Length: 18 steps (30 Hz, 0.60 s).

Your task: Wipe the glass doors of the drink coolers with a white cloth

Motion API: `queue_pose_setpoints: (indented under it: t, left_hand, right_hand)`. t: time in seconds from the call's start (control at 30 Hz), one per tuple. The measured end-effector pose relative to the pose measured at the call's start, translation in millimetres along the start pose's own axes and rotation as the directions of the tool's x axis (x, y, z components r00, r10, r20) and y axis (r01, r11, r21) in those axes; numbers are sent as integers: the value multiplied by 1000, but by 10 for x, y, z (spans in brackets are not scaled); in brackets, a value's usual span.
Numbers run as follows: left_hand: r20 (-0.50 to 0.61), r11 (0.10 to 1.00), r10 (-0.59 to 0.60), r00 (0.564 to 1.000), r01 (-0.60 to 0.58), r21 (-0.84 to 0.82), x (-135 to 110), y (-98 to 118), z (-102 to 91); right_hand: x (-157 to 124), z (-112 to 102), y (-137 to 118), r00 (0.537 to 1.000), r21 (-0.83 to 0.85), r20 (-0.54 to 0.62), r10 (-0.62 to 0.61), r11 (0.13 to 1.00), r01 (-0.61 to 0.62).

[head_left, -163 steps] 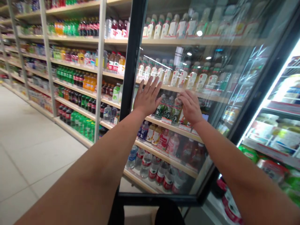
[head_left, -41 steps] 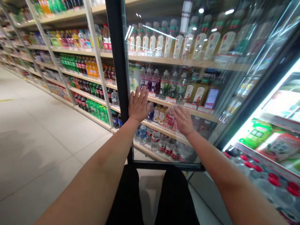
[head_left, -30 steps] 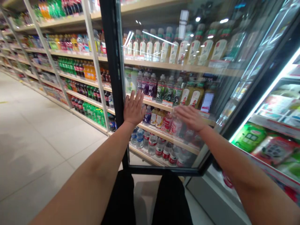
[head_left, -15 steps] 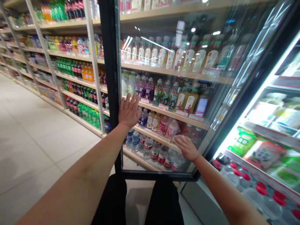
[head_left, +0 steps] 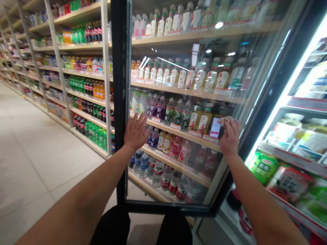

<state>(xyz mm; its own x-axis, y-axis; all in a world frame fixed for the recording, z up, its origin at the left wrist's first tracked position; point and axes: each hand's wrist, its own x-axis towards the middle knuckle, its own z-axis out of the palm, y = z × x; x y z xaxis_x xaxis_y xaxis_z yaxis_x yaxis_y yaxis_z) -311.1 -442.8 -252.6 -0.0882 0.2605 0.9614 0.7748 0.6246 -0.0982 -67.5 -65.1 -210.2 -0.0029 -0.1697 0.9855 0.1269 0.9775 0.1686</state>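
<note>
A glass cooler door (head_left: 163,208) in a black frame stands open before me. My left hand (head_left: 136,132) lies flat against the lower left of the pane beside the frame, its fingers stretched out. On the right side of the glass is my right hand (head_left: 230,136), fingers bent over a small crumpled pale cloth (head_left: 226,119) pressed to the pane. Most of the cloth is hidden under the fingers. Light streaks and a bright phone-like reflection (head_left: 216,127) show in the glass near the right hand.
Through the pane, shelves of bottled drinks (head_left: 176,112) are visible. The lit cooler interior (head_left: 293,149) with packaged goods lies to the right. Drink shelves (head_left: 87,73) run along the left above a pale tiled floor (head_left: 33,149). My knees (head_left: 175,229) are below the door.
My right hand has moved up and to the right across the glass with the cloth. My left hand stays flat near the frame. The view has tilted upward slightly.
</note>
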Motion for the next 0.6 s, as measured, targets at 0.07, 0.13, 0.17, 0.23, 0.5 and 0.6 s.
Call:
queue_pose_setpoints:
  t: [0.07, 0.13, 0.17, 0.23, 0.5, 0.6]
  left_hand:
    - [1, 1000, -3, 1000, 3, -6, 0, 7, -8]
    - [4, 1000, -6, 1000, 6, -15, 0, 12, -13]
    - [3, 1000, -5, 1000, 5, -18, -1, 13, -14]
    - [-8, 1000, 0, 1000, 0, -19, -1, 13, -13]
    - [-23, 1000, -3, 1000, 3, -3, 3, -6, 4]
    - [-24, 1000, -6, 1000, 6, -10, 7, -3, -2]
  right_hand:
    - [-455, -36, -182, 999, 40, 47, 6, 999, -7]
    - [-1006, -131, -379, 981, 56, 181, -72, 996, 63]
    - [-1265, -195, -457, 956, 55, 266, -122, 992, 111]
    - [-1654, -333, -535, 904, 74, 374, -208, 978, 195]
    - [-695, -408, 127, 883, 12, 392, -257, 962, 274]
    - [137, -283, 476, 985, -84, 160, -62, 994, 76]
